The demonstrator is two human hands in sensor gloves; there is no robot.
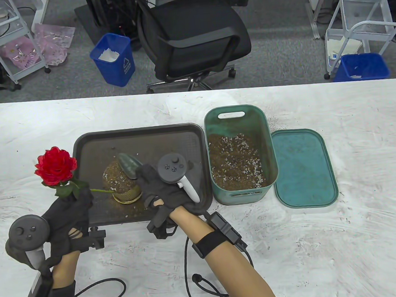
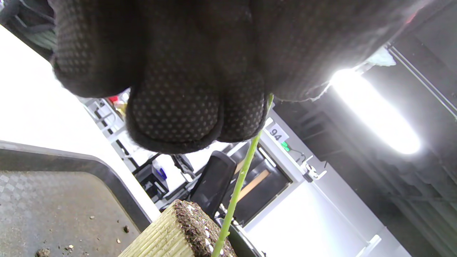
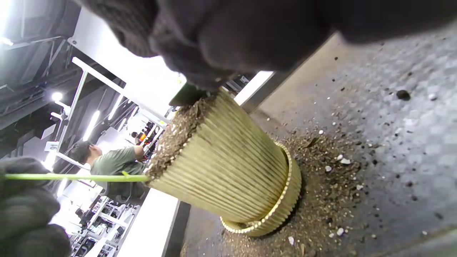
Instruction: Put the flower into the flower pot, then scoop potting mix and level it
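Note:
A red rose (image 1: 55,165) leans out to the left, its green stem (image 1: 101,190) running sideways into the mix in the ribbed golden flower pot (image 1: 125,194). My left hand (image 1: 72,205) pinches the stem (image 2: 238,184) just left of the pot (image 2: 167,237). My right hand (image 1: 152,187) grips a green trowel (image 1: 130,164), whose blade lies across the top of the mix-filled pot (image 3: 228,167). In the right wrist view the trowel (image 3: 185,95) touches the pot's rim and the stem (image 3: 71,177) enters the soil. The pot stands on a dark tray (image 1: 170,137).
A green bin (image 1: 269,143) part full of potting mix stands right of the tray, with its lid (image 1: 302,168) flat on the table beside it. Spilled mix (image 3: 321,192) lies around the pot's base. An office chair (image 1: 193,37) is beyond the far edge.

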